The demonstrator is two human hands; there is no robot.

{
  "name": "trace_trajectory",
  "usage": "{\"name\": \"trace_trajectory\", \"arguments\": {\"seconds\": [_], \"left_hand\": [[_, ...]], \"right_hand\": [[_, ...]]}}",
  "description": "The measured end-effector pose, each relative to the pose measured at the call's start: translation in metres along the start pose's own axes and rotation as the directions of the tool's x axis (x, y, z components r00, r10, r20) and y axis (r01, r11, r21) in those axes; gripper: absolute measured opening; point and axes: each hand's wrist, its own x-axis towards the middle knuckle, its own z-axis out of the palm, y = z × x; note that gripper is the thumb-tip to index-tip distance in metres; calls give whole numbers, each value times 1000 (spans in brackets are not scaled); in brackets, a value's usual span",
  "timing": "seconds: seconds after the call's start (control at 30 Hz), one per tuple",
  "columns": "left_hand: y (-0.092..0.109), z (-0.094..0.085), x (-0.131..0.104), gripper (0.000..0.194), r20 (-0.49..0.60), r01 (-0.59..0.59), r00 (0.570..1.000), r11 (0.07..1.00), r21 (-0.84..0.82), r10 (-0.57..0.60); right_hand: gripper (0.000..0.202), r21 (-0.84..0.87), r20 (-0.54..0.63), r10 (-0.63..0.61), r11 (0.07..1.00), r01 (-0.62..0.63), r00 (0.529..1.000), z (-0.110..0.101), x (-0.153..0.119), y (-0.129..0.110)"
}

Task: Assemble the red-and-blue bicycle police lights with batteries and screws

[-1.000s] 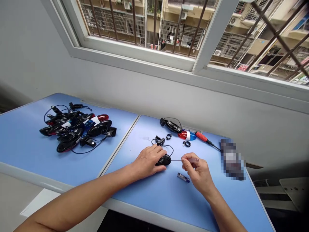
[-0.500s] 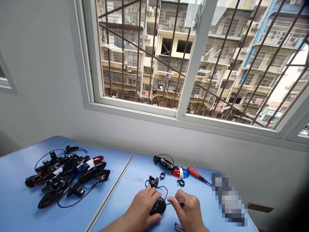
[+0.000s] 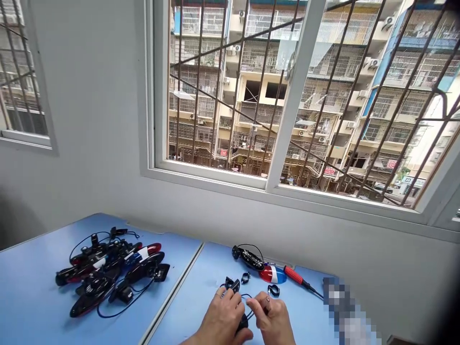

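Note:
My left hand [image 3: 224, 314] lies closed over a black oval electronic unit [image 3: 243, 323], keeping it on the blue table. Most of the unit is hidden under the fingers, and a thin black cable [image 3: 250, 314] loops beside it. My right hand [image 3: 273, 318] is closed just to the right, around a small screwdriver [image 3: 268, 301]; only a bit of its handle shows. A black clamp piece [image 3: 233, 285] sits just beyond my left fingertips. Two black ring clamps, one [image 3: 246, 277] behind the hands and another [image 3: 273, 290] further right, lie nearby.
Several black units with red and blue covers are piled on the left table [image 3: 32, 306]. Toward the wall lie a black housing [image 3: 251, 259], a red, white and blue cover [image 3: 272, 274] and a red-handled screwdriver [image 3: 294, 276]. A blurred-out item [image 3: 345, 302] is at right.
The view has shifted, so the tables appear lower and further right. Both hands stay at the black unit, which shows less now. The right hand appears closer to the left.

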Motion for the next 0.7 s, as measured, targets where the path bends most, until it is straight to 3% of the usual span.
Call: {"name": "trace_trajectory", "arguments": {"seconds": [0.13,0.23,0.37,0.47,0.6,0.67,0.7], "left_hand": [[6,-3,3,25,20,103,994,995,13,-103],[4,2,2,15,-40,146,989,989,15,-145],[-3,12,-1,16,-139,83,987,997,-9,-83],[-7,16,-4,12,-200,42,979,999,-24,-46],[-8,18,-5,13,-265,10,964,1000,-23,-15],[-9,17,-5,15,-281,-10,960,1000,-20,4],[-9,17,-6,16,-284,-20,959,1000,-19,14]], "right_hand": [[54,107,57,34,993,-40,998,0,-1,-3],[52,160,100,-18,987,2,995,-2,-3,-8],[44,193,145,-202,966,172,969,-10,-10,-16],[39,192,171,-241,959,207,955,-18,-11,-18],[26,77,61,-334,941,329,941,-25,-6,-13],[18,72,-17,-336,939,336,942,-24,-4,-10],[25,87,-54,-320,942,323,946,-23,-4,-8]]}}
